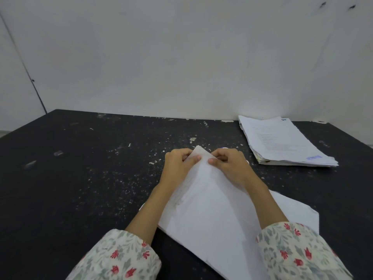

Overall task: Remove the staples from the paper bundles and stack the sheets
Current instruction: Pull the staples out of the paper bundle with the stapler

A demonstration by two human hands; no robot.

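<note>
A white paper bundle (214, 209) lies cornerwise on the black table, its far corner lifted toward the wall. My left hand (179, 164) pinches that corner from the left, thumb on top of the sheet. My right hand (228, 162) pinches the same corner from the right, fingers curled under it. The staple itself is hidden between my fingers. A thick stack of printed sheets (282, 142) rests at the back right of the table, near the wall.
The black table (80, 168) is speckled with paper scraps and small bent staples, most of them in the middle and along the wall. A white wall rises right behind the table. More white paper (298, 211) sticks out under my right forearm.
</note>
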